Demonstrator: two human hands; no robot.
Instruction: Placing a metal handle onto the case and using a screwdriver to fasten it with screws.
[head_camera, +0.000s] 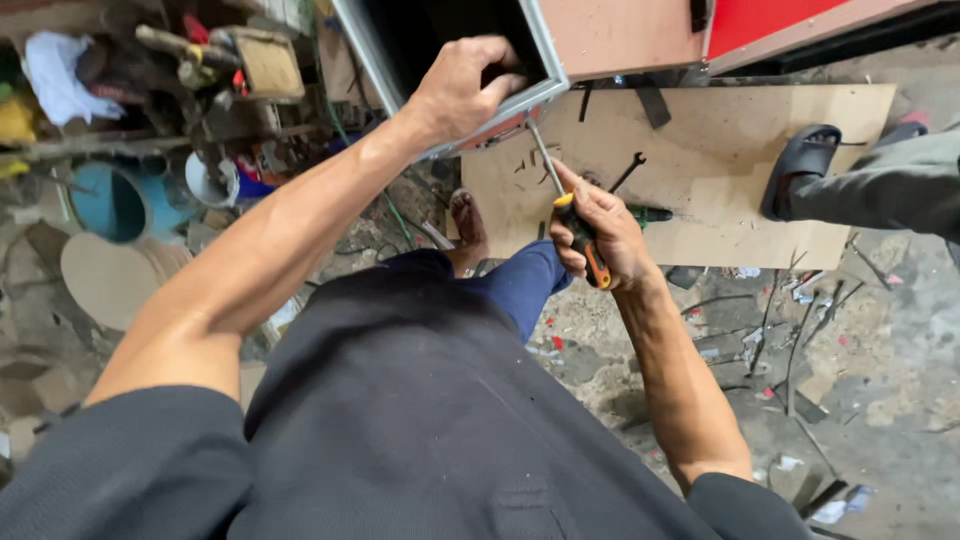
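Note:
My left hand (462, 85) grips the lower grey metal edge of a cabinet frame (545, 55) with a dark opening, fingers curled over the rim. My right hand (600, 235) is shut on a screwdriver (583, 238) with a black and orange handle. Its steel shaft (541, 150) points up-left, and the tip meets the underside of the frame corner. The cabinet has a pale wooden side and a red panel (760, 20) to the right.
A plywood sheet (760, 170) lies on the floor below the cabinet, with a black spanner (628, 170) on it. Another person's foot in a dark sandal (800, 160) rests on its right edge. Cluttered tools and a blue tub (110, 200) stand left. Debris litters the concrete floor.

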